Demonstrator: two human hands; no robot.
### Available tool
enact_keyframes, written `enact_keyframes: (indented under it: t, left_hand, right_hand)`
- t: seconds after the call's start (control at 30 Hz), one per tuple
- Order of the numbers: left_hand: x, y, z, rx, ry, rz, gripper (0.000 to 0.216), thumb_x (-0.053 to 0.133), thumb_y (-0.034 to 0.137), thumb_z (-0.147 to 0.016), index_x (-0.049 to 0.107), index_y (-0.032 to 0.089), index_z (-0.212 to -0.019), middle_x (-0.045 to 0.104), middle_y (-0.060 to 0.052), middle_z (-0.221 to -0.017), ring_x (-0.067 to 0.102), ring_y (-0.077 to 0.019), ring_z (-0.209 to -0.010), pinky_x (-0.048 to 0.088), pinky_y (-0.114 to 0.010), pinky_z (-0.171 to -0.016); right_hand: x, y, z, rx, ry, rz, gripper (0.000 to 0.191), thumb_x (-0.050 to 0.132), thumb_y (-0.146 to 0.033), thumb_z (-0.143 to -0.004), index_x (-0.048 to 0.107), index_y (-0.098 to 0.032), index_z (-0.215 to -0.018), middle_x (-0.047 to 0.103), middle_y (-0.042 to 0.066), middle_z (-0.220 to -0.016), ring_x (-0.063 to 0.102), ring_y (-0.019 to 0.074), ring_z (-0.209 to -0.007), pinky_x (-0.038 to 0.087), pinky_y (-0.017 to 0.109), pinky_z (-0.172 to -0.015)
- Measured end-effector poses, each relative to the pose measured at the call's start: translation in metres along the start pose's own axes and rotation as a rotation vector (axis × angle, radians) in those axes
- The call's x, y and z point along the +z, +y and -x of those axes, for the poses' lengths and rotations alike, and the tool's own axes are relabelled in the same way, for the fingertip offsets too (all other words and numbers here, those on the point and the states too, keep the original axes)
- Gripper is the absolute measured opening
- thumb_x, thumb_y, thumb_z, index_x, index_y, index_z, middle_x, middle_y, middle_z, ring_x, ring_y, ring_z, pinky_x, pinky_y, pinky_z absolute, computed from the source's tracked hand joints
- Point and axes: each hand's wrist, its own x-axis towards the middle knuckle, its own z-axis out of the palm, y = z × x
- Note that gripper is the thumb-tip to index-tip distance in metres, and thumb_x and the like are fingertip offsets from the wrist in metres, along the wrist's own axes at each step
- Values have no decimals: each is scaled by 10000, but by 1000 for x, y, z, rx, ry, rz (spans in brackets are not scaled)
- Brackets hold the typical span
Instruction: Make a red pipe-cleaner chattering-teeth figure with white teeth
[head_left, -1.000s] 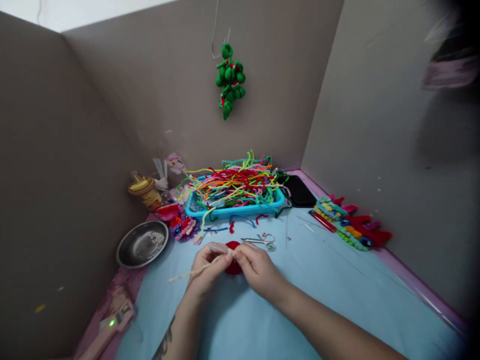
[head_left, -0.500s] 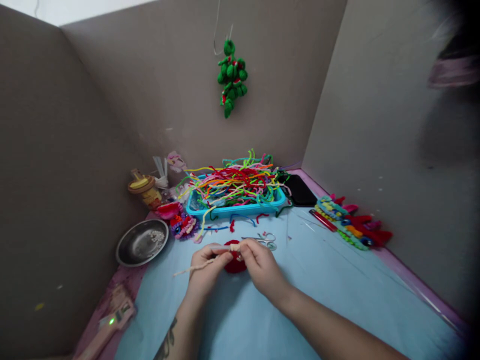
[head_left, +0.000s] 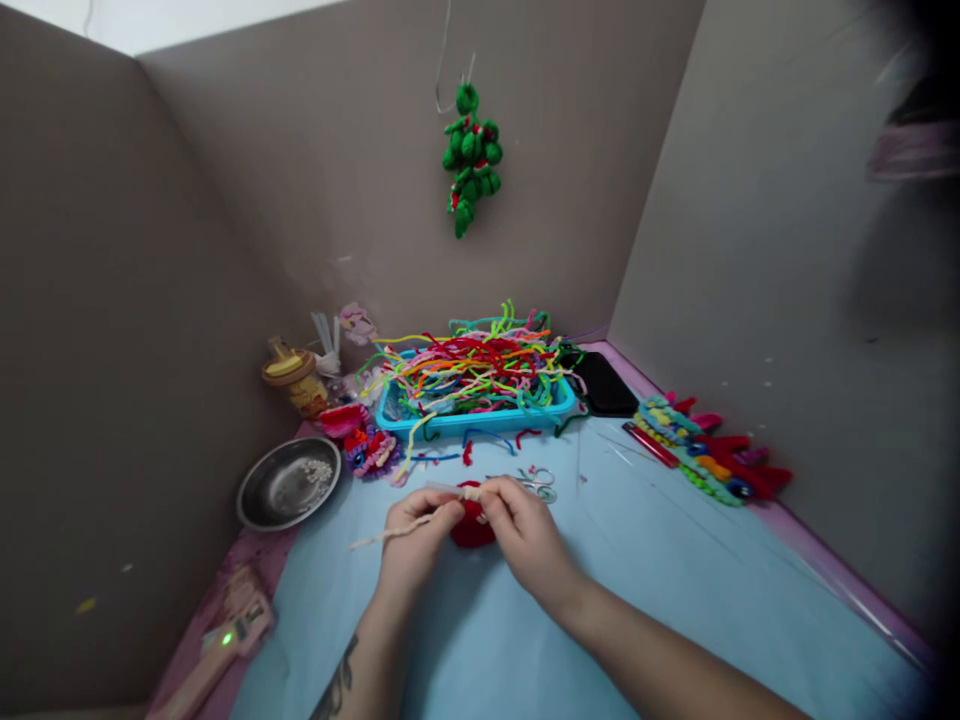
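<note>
My left hand (head_left: 417,540) is closed in a pinch on a narrow translucent strip (head_left: 442,489) and a cream yarn strand (head_left: 391,533), whose loose tail sticks out to the left across the hand. Close against it, my right hand (head_left: 531,540) pinches the right end of the small cream wrapped part (head_left: 472,493) between both hands. A red round piece (head_left: 474,530) shows beneath the fingers, partly hidden; whether it is held or lies on the cloth I cannot tell. Just beyond my right hand lie scissors (head_left: 541,482).
A blue tray (head_left: 480,424) heaped with coloured yarn stands at the back. To the left are a metal bowl (head_left: 262,490) with small pale bits, a lidded cup (head_left: 298,385) and a pink glue gun (head_left: 240,625). Right: black phone-like slab (head_left: 606,385), colourful knitted pieces (head_left: 705,450).
The whole view has shifted slightly to the right in the picture. Both hands keep almost the same pinch on the cream strand, with only tiny finger movement.
</note>
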Motion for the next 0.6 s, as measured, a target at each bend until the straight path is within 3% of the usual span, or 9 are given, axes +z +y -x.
enact_keyframes:
  t: [0.6]
  left_hand:
    - [1, 1, 1, 54, -48, 38, 153, 747, 290, -632, 728, 159, -709, 734, -56, -746, 658, -185, -701, 500, -280, -685]
  right_hand:
    - [1, 1, -1, -35, 88, 26, 131, 584, -236, -841, 610, -190, -721, 569, 22, -773, 552, 156, -760, 428, 253, -658]
